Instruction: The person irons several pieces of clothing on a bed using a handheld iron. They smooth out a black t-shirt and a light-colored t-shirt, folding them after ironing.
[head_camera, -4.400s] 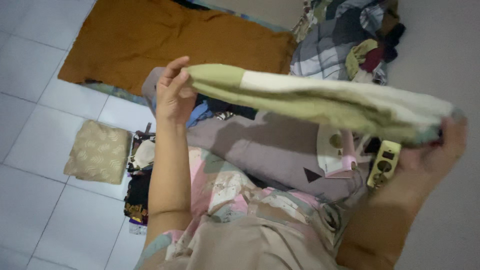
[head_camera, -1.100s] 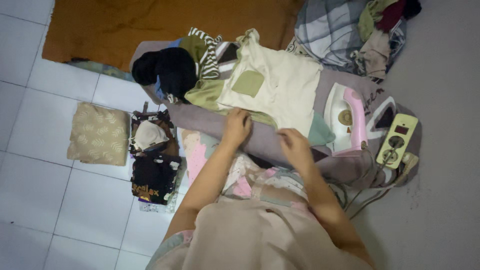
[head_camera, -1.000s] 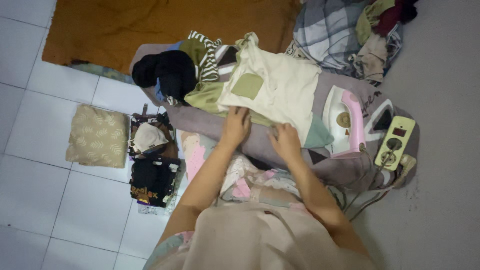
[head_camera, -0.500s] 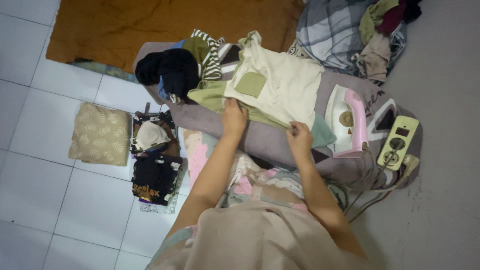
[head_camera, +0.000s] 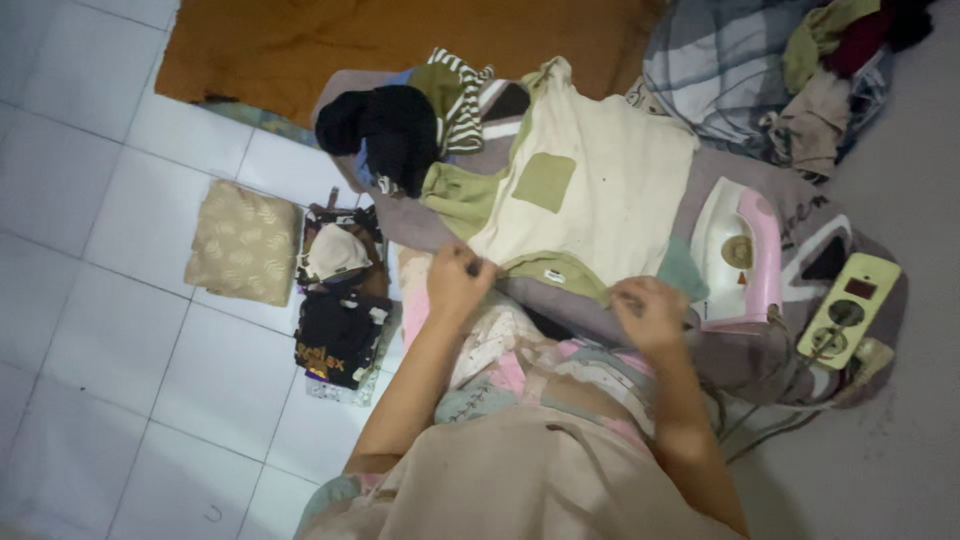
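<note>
**Cream and olive shirt spread flat, both hands at its near hem**

Cream cloth with olive trim — the shirt (head_camera: 600, 200) lies front-up on the grey padded mat (head_camera: 560, 300) that serves me as an ironing surface on the floor. Its olive chest pocket (head_camera: 544, 182) faces up, and one olive sleeve (head_camera: 462, 197) reaches out toward the dark clothes.

My left hand (head_camera: 458, 283) sits at the hem's left corner, fingers curled and pinched on the edge of the cloth. My right hand (head_camera: 650, 310) rests at the hem's right end, fingers bent down onto the fabric; I cannot tell whether they grip it or only press on it.

Around the shirt:
- White and pink iron (head_camera: 740, 255), standing on the mat just beside the shirt's right edge and near my right hand.
- Pale green power strip (head_camera: 848, 310), farther right on the mat, with cables trailing off below it.
- Black garment (head_camera: 385, 130) and a striped one (head_camera: 462, 88), bunched at the mat's far left end, touching the olive sleeve.
- Heap of unsorted clothes (head_camera: 780, 70), plaid on top — beyond the mat, at upper right.
- Orange-brown cloth (head_camera: 330, 40) spread on the floor beyond the mat.
- Folded tan patterned piece (head_camera: 243, 243) on the white tiled floor (head_camera: 110, 330), with a small stack of folded dark clothes (head_camera: 338, 300) between it and my knee.
</note>
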